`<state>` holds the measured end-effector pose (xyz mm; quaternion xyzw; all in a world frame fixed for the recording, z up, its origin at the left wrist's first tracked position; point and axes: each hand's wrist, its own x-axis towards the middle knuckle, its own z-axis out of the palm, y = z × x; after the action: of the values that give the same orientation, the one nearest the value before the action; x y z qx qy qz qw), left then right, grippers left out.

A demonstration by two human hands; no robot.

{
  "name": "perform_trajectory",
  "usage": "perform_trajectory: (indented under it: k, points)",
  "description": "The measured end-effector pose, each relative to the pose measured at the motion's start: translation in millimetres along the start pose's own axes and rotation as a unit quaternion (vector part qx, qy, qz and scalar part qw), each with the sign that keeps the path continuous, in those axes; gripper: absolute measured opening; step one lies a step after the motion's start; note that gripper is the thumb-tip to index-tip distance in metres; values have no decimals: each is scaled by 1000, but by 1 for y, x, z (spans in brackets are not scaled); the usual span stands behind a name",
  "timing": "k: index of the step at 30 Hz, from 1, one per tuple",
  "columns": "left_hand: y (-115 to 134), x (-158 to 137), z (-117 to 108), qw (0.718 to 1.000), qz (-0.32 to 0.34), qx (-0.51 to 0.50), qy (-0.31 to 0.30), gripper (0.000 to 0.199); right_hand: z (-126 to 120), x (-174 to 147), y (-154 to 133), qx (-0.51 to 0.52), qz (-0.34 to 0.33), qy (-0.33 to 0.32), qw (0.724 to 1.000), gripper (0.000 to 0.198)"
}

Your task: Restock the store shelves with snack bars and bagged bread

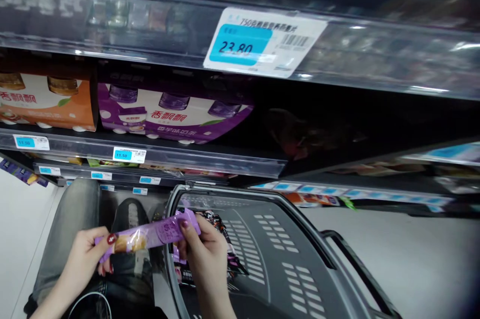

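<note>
packet (152,237): glossy plastic film | basket (300,241): matt plastic | jeans (75,226): cloth | upper shelf edge (150,41): glossy plastic

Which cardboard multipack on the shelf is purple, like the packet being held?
The purple-and-white cardboard multipack. Unlike the orange-and-white cardboard multipack on its left, it echoes the purple plastic packet in the left hand and right hand.

Two hands (206,251), one held packet (159,235), one basket (275,264) — and two shelved multipacks (172,121).

Beyond the right hand (208,254), shelf bay (352,114) sunk in deep shadow; price tag (277,56) smeared by blur, plastic rail (150,41) streaked with glare. Packet (153,237) in its grip flecked with highlights; floor (408,249) rightward palely lit.
</note>
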<state>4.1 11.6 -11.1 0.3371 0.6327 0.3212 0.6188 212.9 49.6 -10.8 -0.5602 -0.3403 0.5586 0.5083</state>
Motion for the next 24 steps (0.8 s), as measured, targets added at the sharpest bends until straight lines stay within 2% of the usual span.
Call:
perform_trajectory:
  k: [2,3,5,7,8,11,13,15,17,20,22,24]
  points:
    - [-7,-1,10,1000,-18,2,0,48,7,-8,10,40,-29,39,998,30]
    - [-12,-2,16,1000,-24,1,2,47,11,-13,16,53,-40,37,997,29]
    - [-24,-4,28,999,-34,-1,-4,45,17,-26,29,60,-24,-15,998,30]
    - [-34,-6,39,999,-38,0,-19,42,18,-38,41,57,28,-78,995,30]
    - [-37,-8,43,999,-37,3,-34,41,17,-42,46,55,55,-88,993,31]
    - [-36,-12,52,993,-5,77,-87,27,8,-49,54,37,105,-42,993,38]
    - [-30,-13,55,974,19,189,-122,17,4,-52,56,14,111,2,994,40]
    - [-25,-13,57,951,24,276,-136,16,4,-56,58,-5,104,33,994,42]
    - [-22,-11,59,947,28,284,-148,21,4,-60,59,-7,100,38,994,42]
    - [-20,-8,62,950,50,251,-178,26,-2,-63,61,10,119,-31,992,40]
    - [-19,-8,63,937,37,259,-231,29,-15,-57,61,34,122,-56,990,41]
    - [-18,-7,61,919,5,274,-283,33,-36,-43,63,34,101,9,994,43]
